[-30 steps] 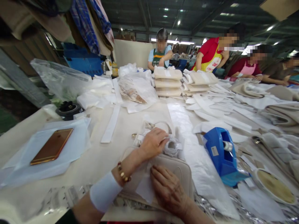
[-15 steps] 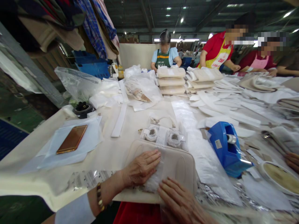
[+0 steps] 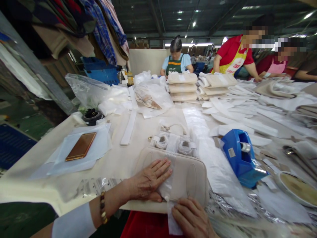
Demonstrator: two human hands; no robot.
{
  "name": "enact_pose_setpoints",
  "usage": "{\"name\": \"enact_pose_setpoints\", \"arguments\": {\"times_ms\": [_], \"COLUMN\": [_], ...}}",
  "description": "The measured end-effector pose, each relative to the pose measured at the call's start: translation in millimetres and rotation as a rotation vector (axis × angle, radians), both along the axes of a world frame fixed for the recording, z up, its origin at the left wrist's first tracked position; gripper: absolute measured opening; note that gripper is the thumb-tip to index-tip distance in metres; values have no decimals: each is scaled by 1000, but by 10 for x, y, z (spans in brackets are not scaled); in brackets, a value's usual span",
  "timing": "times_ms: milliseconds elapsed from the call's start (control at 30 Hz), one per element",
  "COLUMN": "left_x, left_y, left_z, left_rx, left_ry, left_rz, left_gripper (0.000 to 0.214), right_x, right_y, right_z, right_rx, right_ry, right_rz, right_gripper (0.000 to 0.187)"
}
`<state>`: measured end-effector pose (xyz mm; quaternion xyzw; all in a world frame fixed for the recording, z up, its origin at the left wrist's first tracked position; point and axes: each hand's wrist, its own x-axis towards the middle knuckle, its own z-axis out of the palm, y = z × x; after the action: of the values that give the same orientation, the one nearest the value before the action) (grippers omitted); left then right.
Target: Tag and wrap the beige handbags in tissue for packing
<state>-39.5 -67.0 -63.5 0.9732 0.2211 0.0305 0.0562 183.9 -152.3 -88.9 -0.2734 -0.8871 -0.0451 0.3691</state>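
Observation:
A beige bag (image 3: pixel 198 175) with a stitched oval loop lies flat at the table's front edge. A white translucent strip (image 3: pixel 172 148) runs over its middle and hangs past the near edge. My left hand (image 3: pixel 148 180) lies flat on the bag's left half, fingers stretched out beside the strip. At the bag's near edge, my right hand (image 3: pixel 190 215) has its fingers curled, gripping the hanging end of the strip. Just beyond the bag, two wrapped coils, the left coil (image 3: pixel 161 141) and the right coil (image 3: pixel 185 145), sit under the strip's far end.
A blue tape dispenser (image 3: pixel 235 158) stands right of the bag, near a round tub (image 3: pixel 297 186). A phone (image 3: pixel 81 146) lies on white sheets at left. Stacked beige bags (image 3: pixel 183 87) and plastic bags (image 3: pixel 153 92) sit farther back. Several people work across the table.
My right hand has curled its fingers at the bag's near edge, and the strip's end now shows hanging there. My left hand stays on the bag, fingers a little more spread.

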Motion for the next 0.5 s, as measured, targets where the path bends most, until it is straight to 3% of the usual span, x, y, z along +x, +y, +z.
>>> {"name": "enact_pose_setpoints", "arguments": {"times_ms": [300, 500], "left_x": [208, 451], "left_y": [-4, 302], "left_z": [182, 522], "left_rx": [72, -33], "left_ry": [95, 153], "left_rz": [135, 194], "left_gripper": [78, 72], "right_x": [-3, -78], "right_y": [221, 103], "right_z": [507, 503], "right_rx": [-21, 42], "right_ry": [142, 59], "right_rz": [1, 29], "right_gripper": [28, 27]}}
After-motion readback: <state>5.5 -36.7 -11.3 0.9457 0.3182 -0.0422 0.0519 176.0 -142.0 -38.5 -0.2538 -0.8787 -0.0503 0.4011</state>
